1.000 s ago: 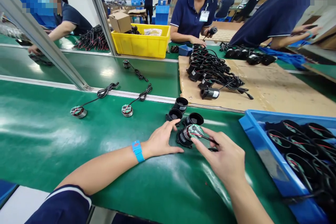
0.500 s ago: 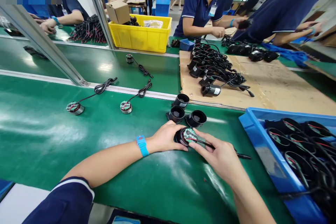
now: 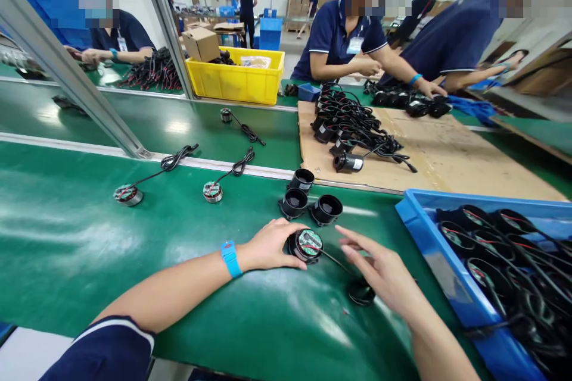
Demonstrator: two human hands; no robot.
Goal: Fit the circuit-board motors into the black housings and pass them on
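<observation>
Head view shows a black housing (image 3: pixel 294 244) topped by green circuitry (image 3: pixel 310 240).

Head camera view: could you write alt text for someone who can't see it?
A person's left hand grips a black cup topped by a round circuit board, while the open right hand is near the attached cable. Three more cups stand behind on a green table, with a blue tray of similar parts to the right.
</observation>
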